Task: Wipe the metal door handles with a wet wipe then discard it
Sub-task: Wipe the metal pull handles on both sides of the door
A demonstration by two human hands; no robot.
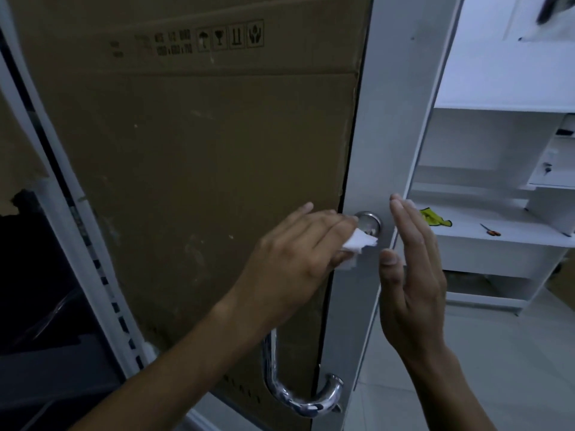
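Right now left hand [289,247] is pinching the wet wipe [357,244] vs the handle's [298,390] top mount [368,223]; right hand [410,275] is hovering spread, empty, just beside. Handle is running downward below the left hand, so left is nearer.

Colours and markings, door area

Wet wipe [357,244]: white, plain. Door handle [298,396]: polished silver chrome with dark mottled reflections; its upper mount [370,222] is the same silver. Door frame [367,150]: pale grey, unpatterned. Cardboard panel [193,157]: dull brown, scuffed with pale flecks, carrying black printed text and four black handling symbols [230,35] in boxed outlines near the top. Shelving [497,237], right: white. On it, a cloth [434,217], bright yellow with dark edging, and a small tool [491,230] with orange handles. Floor [497,353]: light grey-white tile.
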